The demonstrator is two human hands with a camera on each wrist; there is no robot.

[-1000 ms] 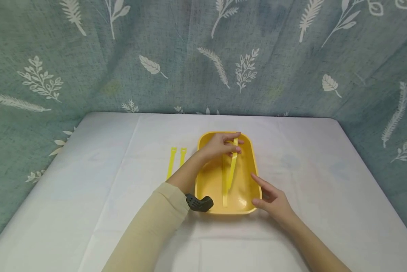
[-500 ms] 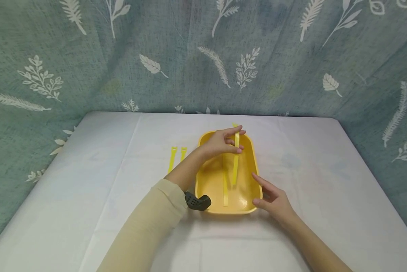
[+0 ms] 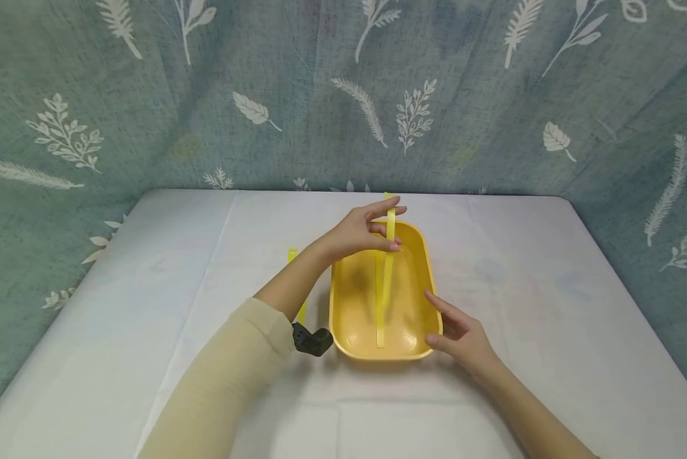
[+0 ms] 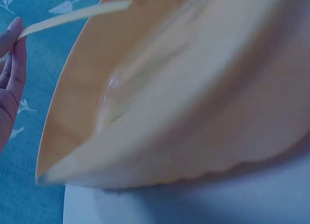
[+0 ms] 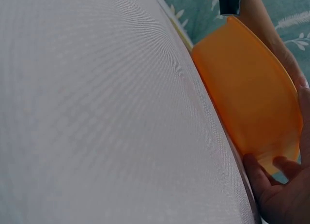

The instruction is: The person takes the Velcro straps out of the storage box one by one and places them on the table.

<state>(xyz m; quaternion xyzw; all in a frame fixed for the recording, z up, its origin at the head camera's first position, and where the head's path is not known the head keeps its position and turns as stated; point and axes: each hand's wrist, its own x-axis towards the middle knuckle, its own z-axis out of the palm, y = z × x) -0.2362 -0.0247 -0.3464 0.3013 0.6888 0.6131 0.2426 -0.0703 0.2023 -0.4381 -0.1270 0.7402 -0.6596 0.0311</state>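
Observation:
My left hand [image 3: 361, 231] pinches a thin yellow plastic strip [image 3: 389, 239] between thumb and fingers, over the far part of a yellow plastic basin [image 3: 336, 331]. The strip's lower end points down into the basin, as the left wrist view also shows with the strip [image 4: 72, 15] crossing the rim. A second yellow strip [image 3: 380, 335] lies lengthwise on the basin floor. At the basin's near right side, my right hand [image 3: 462, 341] rests with thumb and forefinger spread along the rim. In the right wrist view, its other fingers [image 5: 259, 173] touch the outer wall.
Left of the basin, a yellow strip with a slotted end [image 3: 292, 254] lies on the white cloth-covered table [image 3: 206, 306], partly behind my left forearm. A black wrist device [image 3: 311, 340] sits close to the basin's left rim. Behind the table hangs a leaf-patterned curtain [image 3: 309, 115].
My left hand has lifted away towards the far rim, then shifted slightly left, with the strip. Its forearm now covers more of the strips on the table. My right hand has stayed put.

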